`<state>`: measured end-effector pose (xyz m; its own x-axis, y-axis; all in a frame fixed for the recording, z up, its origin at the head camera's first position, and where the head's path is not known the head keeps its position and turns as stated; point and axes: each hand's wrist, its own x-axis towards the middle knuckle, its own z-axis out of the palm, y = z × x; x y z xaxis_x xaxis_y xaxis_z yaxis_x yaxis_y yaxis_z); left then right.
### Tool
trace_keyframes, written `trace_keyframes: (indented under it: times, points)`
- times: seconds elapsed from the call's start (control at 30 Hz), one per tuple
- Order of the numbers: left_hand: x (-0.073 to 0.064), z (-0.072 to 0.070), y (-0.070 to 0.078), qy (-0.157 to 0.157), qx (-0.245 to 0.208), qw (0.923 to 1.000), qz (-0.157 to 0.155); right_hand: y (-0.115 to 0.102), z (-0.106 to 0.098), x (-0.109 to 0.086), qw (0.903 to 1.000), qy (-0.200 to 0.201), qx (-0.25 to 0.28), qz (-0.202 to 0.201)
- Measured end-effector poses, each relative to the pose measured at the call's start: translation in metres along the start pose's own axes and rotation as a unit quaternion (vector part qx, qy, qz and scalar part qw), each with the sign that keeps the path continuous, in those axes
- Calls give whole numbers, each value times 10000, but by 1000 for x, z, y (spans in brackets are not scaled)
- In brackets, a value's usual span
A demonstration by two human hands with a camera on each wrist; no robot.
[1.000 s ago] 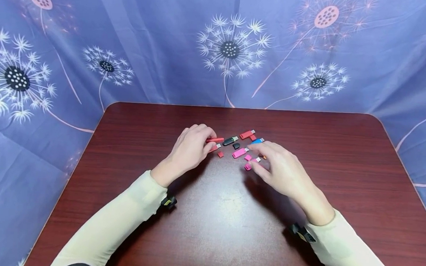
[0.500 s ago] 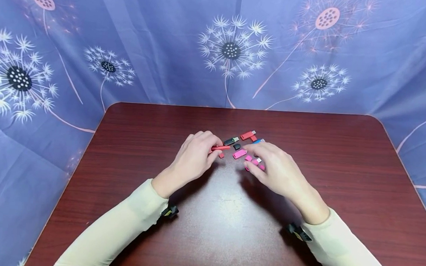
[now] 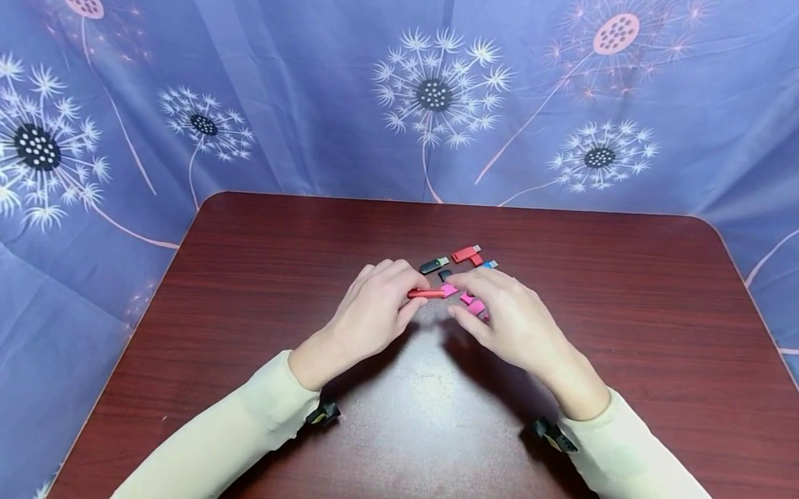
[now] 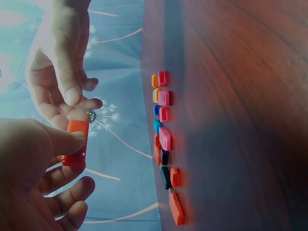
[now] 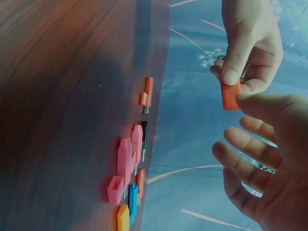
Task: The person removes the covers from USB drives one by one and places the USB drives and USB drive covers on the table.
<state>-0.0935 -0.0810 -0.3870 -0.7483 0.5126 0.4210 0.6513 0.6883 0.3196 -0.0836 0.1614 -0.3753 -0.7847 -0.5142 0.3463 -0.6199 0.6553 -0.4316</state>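
Note:
My left hand [image 3: 375, 309] pinches a red USB flash drive [image 3: 427, 293] between thumb and fingers, held up off the table as the left wrist view shows. Facing it, my right hand [image 3: 521, 326] has its thumb and fingertips close to the drive's free end; in the right wrist view the right thumb [image 5: 260, 103] overlaps that end, with the other fingers loosely bent and nothing gripped. Pink flash drives [image 5: 124, 161] and a pink cap [image 5: 115, 190] lie on the table under the hands, partly hidden by the right hand in the head view.
Behind the hands lie a black flash drive [image 3: 433, 265], its black cap [image 3: 445, 275], a red flash drive [image 3: 465, 253] and a red cap [image 3: 476, 259]. A blue drive [image 5: 133, 199] and an orange-yellow one [image 5: 123, 219] sit nearby on the brown table [image 3: 290, 235]. A patterned curtain [image 3: 313, 84] hangs behind.
My left hand has moved right and nearer me with the red flash drive. My right hand has shifted slightly left, so the hands now nearly meet.

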Motion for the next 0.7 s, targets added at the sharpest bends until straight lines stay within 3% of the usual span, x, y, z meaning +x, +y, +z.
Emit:
trace_keyframes:
  times: [0.43, 0.7]
  points:
    - [-6, 5, 9, 330, -258, 9990, 142, -1, 6, 2, 9998, -67, -129, -139]
    - [-8, 4, 12, 286, -306, 9990, 176, -2, 10, 2, 9994, -34, -90, -322]
